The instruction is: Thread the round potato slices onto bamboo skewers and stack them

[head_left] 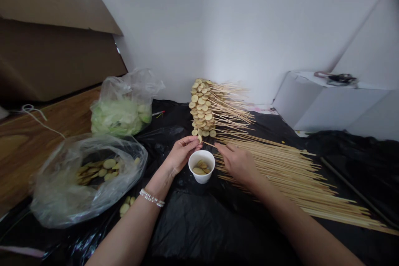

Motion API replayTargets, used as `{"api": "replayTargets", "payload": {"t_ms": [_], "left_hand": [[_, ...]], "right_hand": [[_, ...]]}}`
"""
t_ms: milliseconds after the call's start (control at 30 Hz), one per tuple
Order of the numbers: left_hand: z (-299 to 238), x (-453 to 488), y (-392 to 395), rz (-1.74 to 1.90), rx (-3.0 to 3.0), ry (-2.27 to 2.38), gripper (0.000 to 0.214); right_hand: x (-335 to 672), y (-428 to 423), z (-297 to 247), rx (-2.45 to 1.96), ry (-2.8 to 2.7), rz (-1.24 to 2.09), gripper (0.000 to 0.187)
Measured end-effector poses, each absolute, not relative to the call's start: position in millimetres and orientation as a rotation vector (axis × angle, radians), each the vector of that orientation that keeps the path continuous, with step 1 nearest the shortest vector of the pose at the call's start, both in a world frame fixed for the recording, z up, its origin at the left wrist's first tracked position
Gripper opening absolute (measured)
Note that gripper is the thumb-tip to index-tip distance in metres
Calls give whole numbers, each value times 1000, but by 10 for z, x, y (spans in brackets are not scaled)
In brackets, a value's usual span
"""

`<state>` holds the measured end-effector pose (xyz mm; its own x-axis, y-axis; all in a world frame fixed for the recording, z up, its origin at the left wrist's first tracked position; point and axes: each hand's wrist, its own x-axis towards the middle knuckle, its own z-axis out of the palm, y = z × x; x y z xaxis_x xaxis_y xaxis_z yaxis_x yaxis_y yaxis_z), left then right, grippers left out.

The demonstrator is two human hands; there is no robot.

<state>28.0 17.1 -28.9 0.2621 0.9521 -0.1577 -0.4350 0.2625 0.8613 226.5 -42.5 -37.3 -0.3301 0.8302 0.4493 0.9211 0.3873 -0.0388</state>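
Note:
Between the fingertips of my left hand is a potato slice. My right hand pinches a thin wooden skewer, whose tip meets the slice; whether it has gone through I cannot tell. Just below both hands stands a white cup with several slices inside. Beyond the hands rises a pile of skewered potato slices, their sticks pointing right. Many bare skewers lie side by side under and to the right of my right hand.
At the left lies an opened plastic bag of slices, with a few loose slices beside it. Behind it sits a tied bag of pale green vegetable pieces. Black plastic sheeting covers the surface. A white box stands back right.

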Motion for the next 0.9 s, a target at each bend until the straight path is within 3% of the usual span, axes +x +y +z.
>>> {"api": "replayTargets", "payload": {"t_ms": [467, 900], "left_hand": [[-313, 310, 175, 1116, 837, 881, 34], [-318, 311, 156, 1094, 905, 898, 31]], "right_hand": [[2234, -435, -381, -1548, -2261, -260, 41], [2211, -394, -485, -1404, -2183, -136, 27]]}}
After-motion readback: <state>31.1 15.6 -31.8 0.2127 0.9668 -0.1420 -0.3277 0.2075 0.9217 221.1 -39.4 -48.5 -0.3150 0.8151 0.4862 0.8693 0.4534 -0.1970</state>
